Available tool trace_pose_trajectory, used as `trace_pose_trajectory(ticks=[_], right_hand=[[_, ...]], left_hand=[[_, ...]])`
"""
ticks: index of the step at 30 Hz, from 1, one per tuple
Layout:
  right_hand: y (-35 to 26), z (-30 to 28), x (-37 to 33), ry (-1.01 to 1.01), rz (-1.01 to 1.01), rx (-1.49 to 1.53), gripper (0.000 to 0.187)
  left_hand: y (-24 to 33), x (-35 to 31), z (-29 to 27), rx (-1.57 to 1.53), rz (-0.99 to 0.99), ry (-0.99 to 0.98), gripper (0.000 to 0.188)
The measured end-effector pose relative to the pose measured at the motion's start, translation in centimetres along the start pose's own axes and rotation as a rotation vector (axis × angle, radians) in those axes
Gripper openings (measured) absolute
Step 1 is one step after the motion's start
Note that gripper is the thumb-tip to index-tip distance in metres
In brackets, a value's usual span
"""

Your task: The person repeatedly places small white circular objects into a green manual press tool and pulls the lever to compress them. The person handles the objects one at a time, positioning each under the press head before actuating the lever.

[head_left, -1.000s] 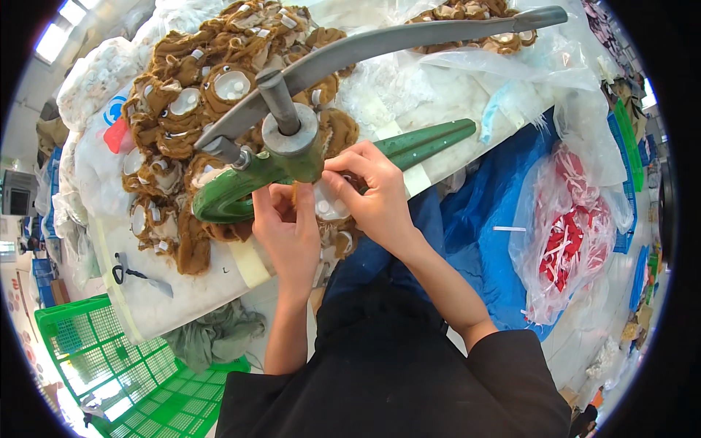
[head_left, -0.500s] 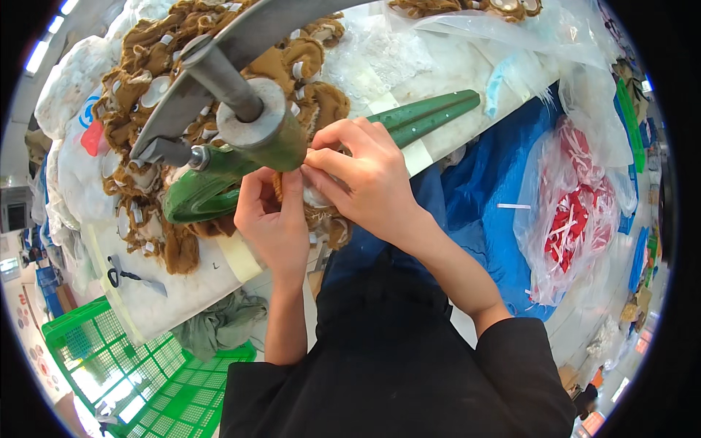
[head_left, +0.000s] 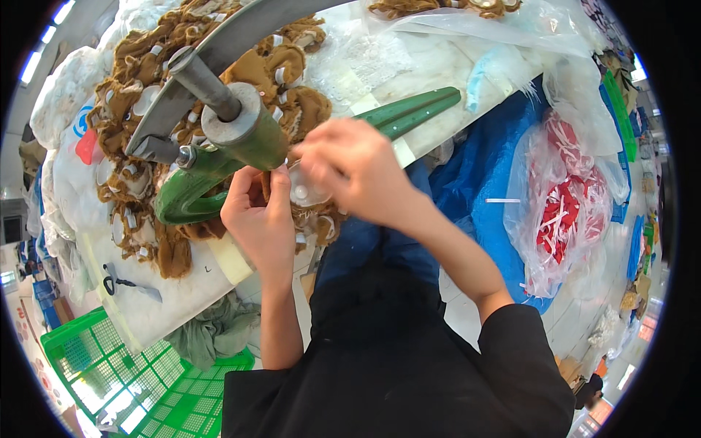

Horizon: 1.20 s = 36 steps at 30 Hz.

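A green cast-iron hand press (head_left: 266,142) with a long grey metal lever (head_left: 285,20) stands on the table in front of me. Just below its head, my left hand (head_left: 259,215) pinches a piece of brown plush fabric (head_left: 264,187), mostly hidden by the fingers. My right hand (head_left: 354,171) hovers beside the left fingertips, smeared by motion, so I cannot tell what its fingers hold. Under the hands a clear round plastic disc (head_left: 303,191) shows among more plush. Brown plush pieces (head_left: 128,109) with white discs and small white tags are heaped behind and left of the press.
Small black-handled snips (head_left: 131,281) lie at the table's left. A green plastic crate (head_left: 87,328) and a grey-green cloth (head_left: 215,328) are below the near edge. On the right, a clear bag of red and white pieces (head_left: 566,212) rests by blue sheeting (head_left: 478,182).
My right hand has lifted and drawn slightly away from the left fingertips, now blurred. The clear disc beneath shows more. My left hand keeps its pinch, and the whole view has shifted a little.
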State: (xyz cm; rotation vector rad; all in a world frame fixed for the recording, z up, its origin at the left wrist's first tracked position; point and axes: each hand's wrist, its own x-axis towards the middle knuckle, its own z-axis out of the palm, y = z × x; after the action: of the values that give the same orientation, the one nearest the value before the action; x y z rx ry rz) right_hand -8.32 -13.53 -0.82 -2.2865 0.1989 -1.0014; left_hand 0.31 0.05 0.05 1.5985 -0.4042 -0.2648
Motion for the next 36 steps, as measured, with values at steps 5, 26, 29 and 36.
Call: trace_pose_trajectory(ticks=[5, 26, 29, 36], right_hand=[[9.5, -3.7, 3.9, -0.117, 0.201, -0.573, 0.022], [14.3, -3.6, 8.2, -0.479, 0.335, -0.475, 0.016], [14.1, -3.5, 8.2, -0.461, 0.289, -0.438, 0.017], [12.3, -3.1, 6.0, -0.397, 0.168, -0.597, 0.053]], left_hand=[[-0.3, -0.1, 0.0, -0.002, 0.035, 0.000, 0.006], [-0.3, 0.0, 0.2, -0.085, 0.002, -0.023, 0.012], [-0.4, 0.1, 0.2, -0.077, 0.013, -0.025, 0.012], [-1.0, -0.1, 0.1, -0.035, 0.044, -0.014, 0.011]])
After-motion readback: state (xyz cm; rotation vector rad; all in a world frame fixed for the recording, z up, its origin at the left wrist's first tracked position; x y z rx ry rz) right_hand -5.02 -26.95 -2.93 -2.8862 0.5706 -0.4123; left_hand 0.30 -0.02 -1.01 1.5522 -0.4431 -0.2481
